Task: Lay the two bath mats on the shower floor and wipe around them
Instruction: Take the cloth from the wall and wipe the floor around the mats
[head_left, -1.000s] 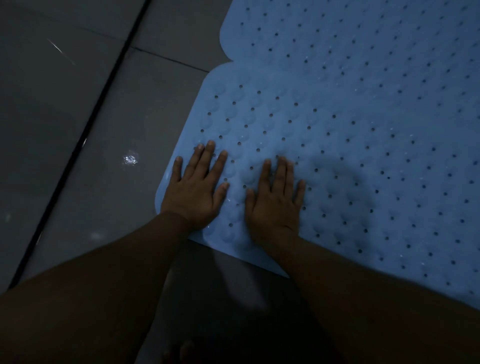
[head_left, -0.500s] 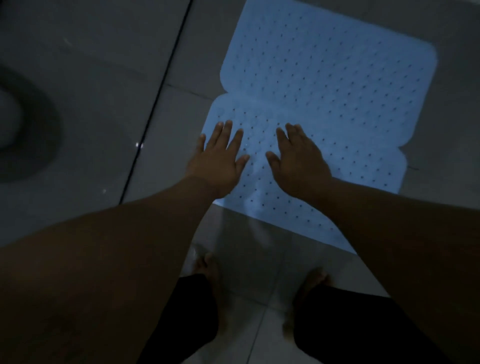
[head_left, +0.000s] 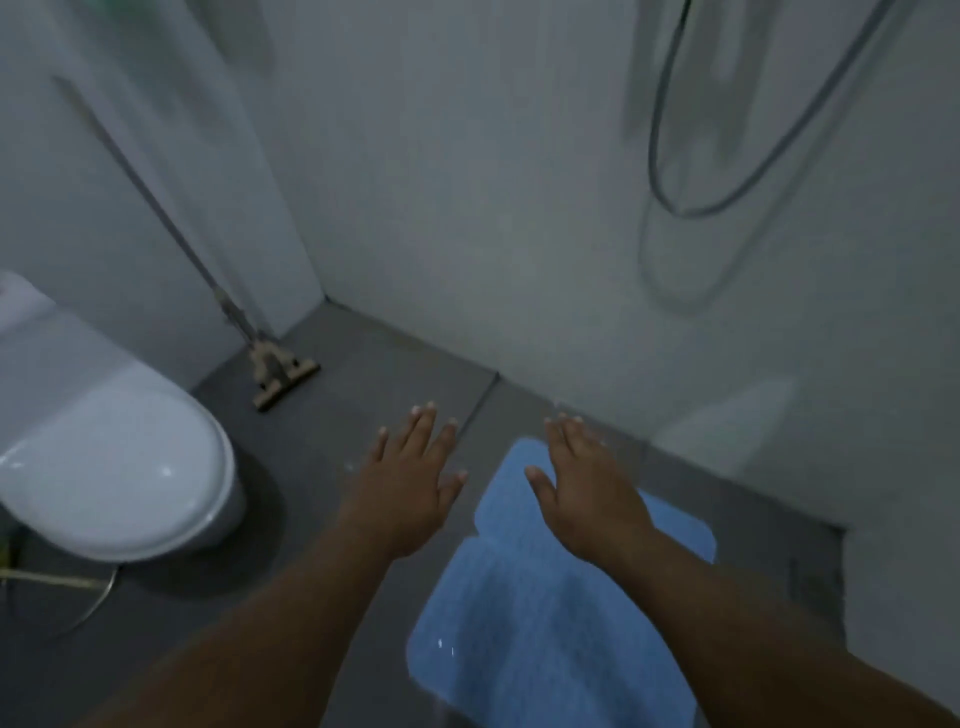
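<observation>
Two light blue bath mats lie flat on the grey shower floor, end to end. The near mat reaches toward my feet and the far mat lies by the wall. My left hand is raised over the bare floor left of the mats, fingers spread, holding nothing. My right hand hovers above the far mat, also spread and empty. Neither hand touches a mat.
A white toilet with its lid down stands at the left. A flat mop leans in the back corner, its handle against the wall. A shower hose hangs on the right wall. A low white ledge borders the right side.
Both hands have lifted off the near mat, where they pressed flat. My view has risen from close above the mat to standing height, showing the walls, toilet and mop.
</observation>
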